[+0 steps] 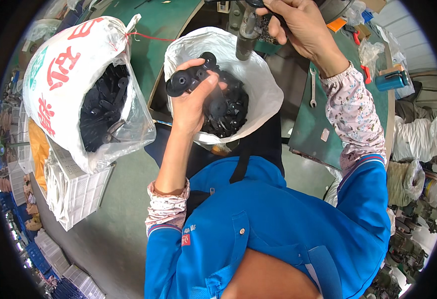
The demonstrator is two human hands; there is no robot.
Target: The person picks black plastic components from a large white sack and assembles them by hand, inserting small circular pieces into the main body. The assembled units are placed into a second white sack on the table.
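My left hand (191, 102) is closed around a few black plastic parts (180, 81) with round, disc-like ends. It is held over an open white sack (266, 94), and loose black parts (231, 107) of a like kind lie inside that sack. At the top, my right hand (298, 27) is raised beside the upright metal cylinder (248, 37) of a machine. Its fingers are curled, thumb toward a dark piece at the frame's upper edge; what they grip there cannot be made out.
A second white sack (39, 74) with red markings leans at left, its mouth showing more black parts. Below it stands a white plastic crate (81, 194). On the green bench at right lie a wrench (313, 87), a blue cylindrical container (392, 80) and red-handled tools (366, 74).
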